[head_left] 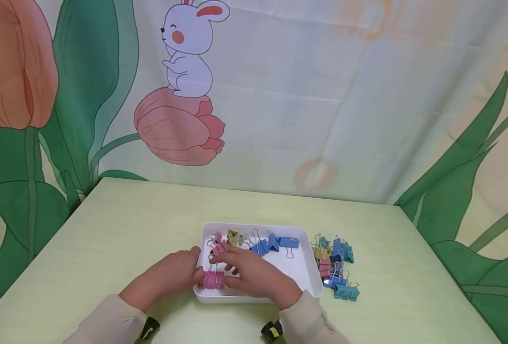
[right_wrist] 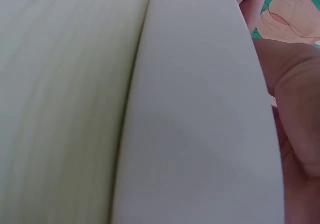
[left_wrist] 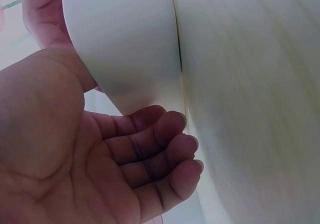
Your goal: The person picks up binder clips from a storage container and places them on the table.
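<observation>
A white tray (head_left: 275, 286) holds binder clips in pink, gold and blue. My left hand (head_left: 174, 272) grips the tray's left side, thumb over the rim and right at a large pink binder clip (head_left: 211, 280); in the left wrist view, the bent fingers (left_wrist: 172, 156) lie at the tray's outer wall. Reaching over the front rim, my right hand (head_left: 254, 272) has its index fingertip at the wire handle of that pink clip and its thumb beside the clip's right edge. In the right wrist view the tray wall hides most of this hand.
Smaller pink clips (head_left: 218, 247), gold clips (head_left: 234, 237) and several blue clips (head_left: 260, 247) lie along the tray's back. On the table (head_left: 142, 220), right of the tray, is a loose pile of mixed clips (head_left: 338, 251). A printed cloth (head_left: 271, 95) hangs behind the table.
</observation>
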